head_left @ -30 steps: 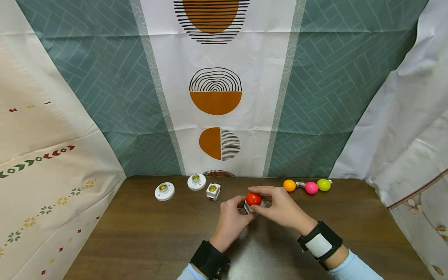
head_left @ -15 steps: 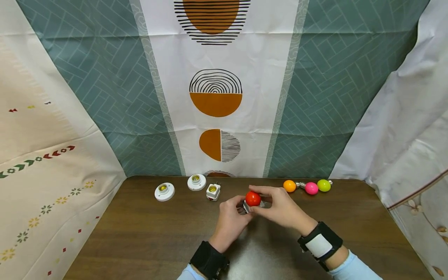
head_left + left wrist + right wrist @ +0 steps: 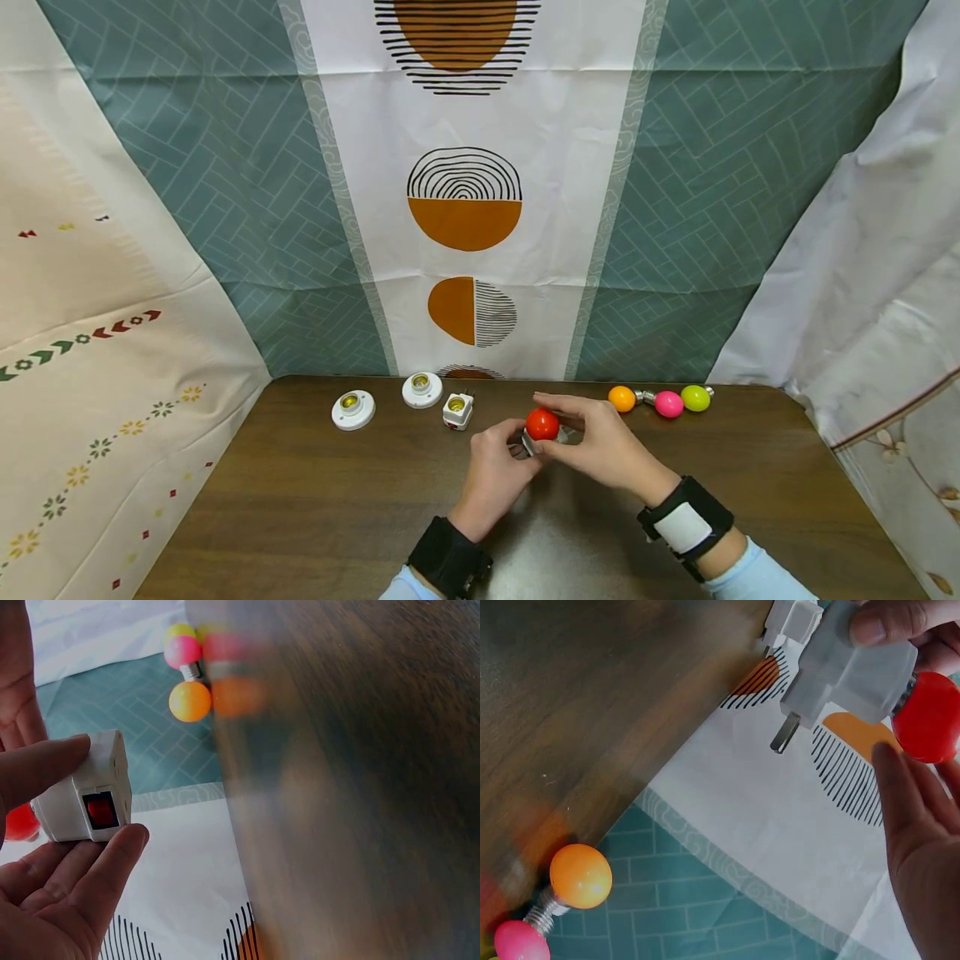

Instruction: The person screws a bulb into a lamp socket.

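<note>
My left hand (image 3: 498, 471) grips a white plug-in lamp socket (image 3: 855, 671) between thumb and fingers, lifted off the table. A red switch (image 3: 100, 811) shows on its side in the left wrist view, and a metal prong (image 3: 785, 735) sticks out in the right wrist view. At the socket's mouth sits a red light bulb (image 3: 542, 424), its metal base partly visible beside the socket. My right hand (image 3: 600, 442) pinches this bulb, index finger and thumb on either side of it in the head view. How deep the base sits is hidden.
Two round white lamp holders (image 3: 353, 410) and another white plug-in socket (image 3: 457, 410) stand at the table's back left. Orange (image 3: 621, 398), pink (image 3: 669, 404) and lime-green (image 3: 696, 397) bulbs lie near the back edge on the right. A patterned cloth (image 3: 465, 333) hangs behind the table (image 3: 337, 517).
Both hands stay nearly in place around the bulb and socket. The right fingers shift only slightly, and the bulb has moved by a hair to the left and up.
</note>
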`<state>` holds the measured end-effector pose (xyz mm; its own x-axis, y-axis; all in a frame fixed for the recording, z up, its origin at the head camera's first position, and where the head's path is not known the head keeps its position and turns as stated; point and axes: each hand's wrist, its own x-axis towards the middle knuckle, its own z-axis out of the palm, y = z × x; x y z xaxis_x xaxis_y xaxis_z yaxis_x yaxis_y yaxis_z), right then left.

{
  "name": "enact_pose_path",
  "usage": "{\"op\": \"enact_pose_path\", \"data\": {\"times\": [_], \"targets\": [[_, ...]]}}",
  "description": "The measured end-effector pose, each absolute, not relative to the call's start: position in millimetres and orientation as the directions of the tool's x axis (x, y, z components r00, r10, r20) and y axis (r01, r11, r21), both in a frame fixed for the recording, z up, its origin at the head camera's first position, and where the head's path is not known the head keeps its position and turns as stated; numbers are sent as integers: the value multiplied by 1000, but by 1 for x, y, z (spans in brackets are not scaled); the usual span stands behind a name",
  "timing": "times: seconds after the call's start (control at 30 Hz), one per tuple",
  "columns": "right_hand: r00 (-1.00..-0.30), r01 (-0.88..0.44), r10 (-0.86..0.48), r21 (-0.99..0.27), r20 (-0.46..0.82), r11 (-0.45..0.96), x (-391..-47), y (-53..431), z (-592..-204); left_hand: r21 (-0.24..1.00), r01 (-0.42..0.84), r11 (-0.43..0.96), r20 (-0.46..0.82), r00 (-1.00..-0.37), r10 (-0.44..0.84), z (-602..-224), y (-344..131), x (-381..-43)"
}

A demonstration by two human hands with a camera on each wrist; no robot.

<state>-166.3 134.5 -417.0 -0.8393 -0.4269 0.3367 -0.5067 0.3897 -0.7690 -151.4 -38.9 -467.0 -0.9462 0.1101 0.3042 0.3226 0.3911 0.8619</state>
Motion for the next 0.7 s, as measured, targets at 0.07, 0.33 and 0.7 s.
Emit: {"op": "enact_pose_path", "data": {"times": [0.07, 0.33, 0.7], "targets": [[-829, -520, -442, -766, 343, 379, -166, 134, -418, 864, 319, 390, 300, -948, 110, -467, -40, -151], [-857, -497, -362, -777, 368, 387, -160, 129, -419, 858, 323, 399, 304, -946, 112, -469, -42, -149], [-862, -462, -411, -792, 296, 399, -157, 128, -420, 847, 336, 413, 317, -941, 117, -473, -45, -147]]}}
